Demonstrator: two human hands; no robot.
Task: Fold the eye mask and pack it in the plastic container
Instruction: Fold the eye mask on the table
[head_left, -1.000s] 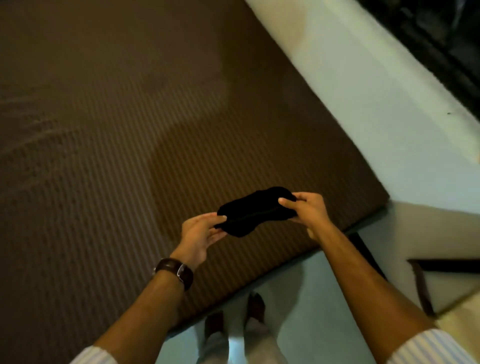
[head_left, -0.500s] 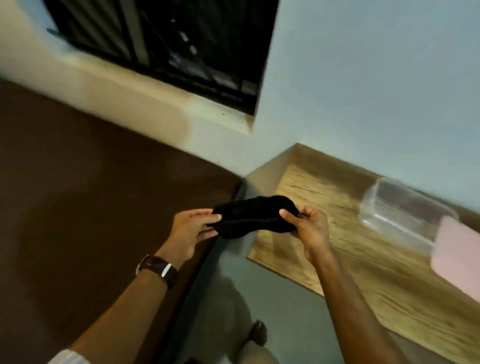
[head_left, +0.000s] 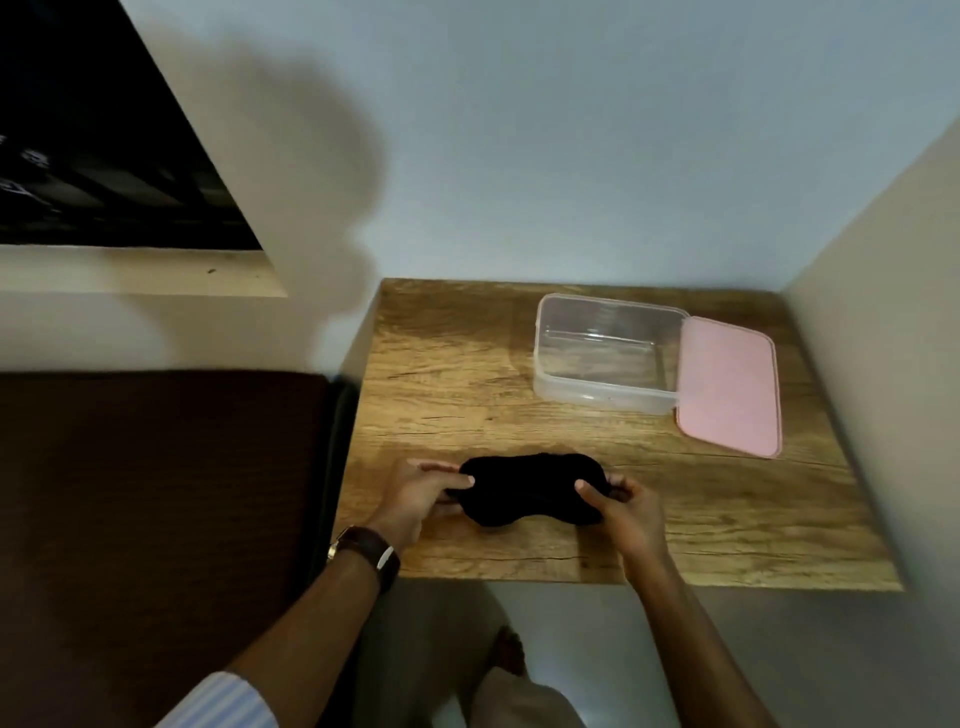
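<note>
counter (head_left: 467, 374): wood-grain, under my fingers | bed (head_left: 156, 493): brown, left of my fingers | window (head_left: 93, 156): dark, up-left | wristwatch (head_left: 371, 553): brown strap, behind my fingers

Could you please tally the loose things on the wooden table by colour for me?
Black: 1, the eye mask, held at its ends by the left hand and right hand
Clear: 1, the container
Pink: 1, the lid
Total: 3
</note>
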